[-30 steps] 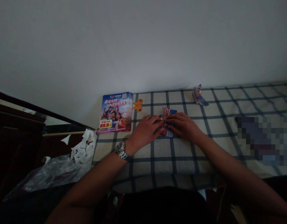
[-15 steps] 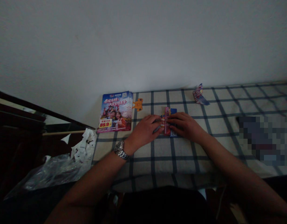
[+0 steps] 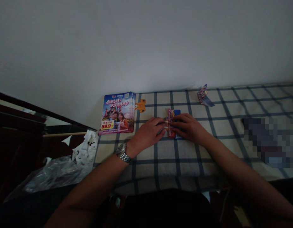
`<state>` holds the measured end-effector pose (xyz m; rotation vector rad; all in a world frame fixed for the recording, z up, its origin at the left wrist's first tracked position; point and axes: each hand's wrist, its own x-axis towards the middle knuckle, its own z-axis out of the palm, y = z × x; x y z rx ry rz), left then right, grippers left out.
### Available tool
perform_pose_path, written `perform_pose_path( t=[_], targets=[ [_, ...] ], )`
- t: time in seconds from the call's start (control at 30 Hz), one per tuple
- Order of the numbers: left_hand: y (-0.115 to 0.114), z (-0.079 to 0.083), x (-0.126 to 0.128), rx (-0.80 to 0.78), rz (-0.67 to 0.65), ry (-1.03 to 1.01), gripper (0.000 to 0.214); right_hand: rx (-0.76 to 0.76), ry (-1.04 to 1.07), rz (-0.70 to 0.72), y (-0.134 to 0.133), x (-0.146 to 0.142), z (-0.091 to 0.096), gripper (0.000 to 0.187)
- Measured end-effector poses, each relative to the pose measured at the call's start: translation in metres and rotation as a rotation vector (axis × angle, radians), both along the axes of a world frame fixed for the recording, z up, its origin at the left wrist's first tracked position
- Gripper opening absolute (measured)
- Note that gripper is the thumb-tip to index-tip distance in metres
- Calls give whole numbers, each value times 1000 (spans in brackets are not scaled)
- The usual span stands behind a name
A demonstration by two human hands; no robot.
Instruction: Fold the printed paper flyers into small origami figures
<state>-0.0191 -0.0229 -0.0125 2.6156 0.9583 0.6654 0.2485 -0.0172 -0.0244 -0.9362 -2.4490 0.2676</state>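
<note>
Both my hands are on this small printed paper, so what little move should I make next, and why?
Perhaps press lightly along the small red-and-blue printed paper with your right hand, steadying it with your left hand: it looks folded, with a reddish strip beside a blue part, and fingers of both hands rest on it.

Small folded leaflet [image 3: 170, 133] touched by fingers of left hand [image 3: 148, 131] and right hand [image 3: 190, 128] on checked cloth [image 3: 145, 169]; metal watch [image 3: 123, 153] worn on left wrist. Stack of printed flyers [image 3: 118, 112] seen at left, beside orange bear figure [image 3: 140, 106]. Folded paper [image 3: 205, 97] stood near wall [image 3: 146, 47]; dark object [image 3: 263, 136] at far right obscured by pixelation.
</note>
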Motion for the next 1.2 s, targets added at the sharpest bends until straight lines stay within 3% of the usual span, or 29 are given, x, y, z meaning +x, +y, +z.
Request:
perform_pose_path(
  t=[1.2],
  targets=[
    [-2,5,5,49,5,91,27,-15,8,-8,1,1,-2,33]
  ],
)
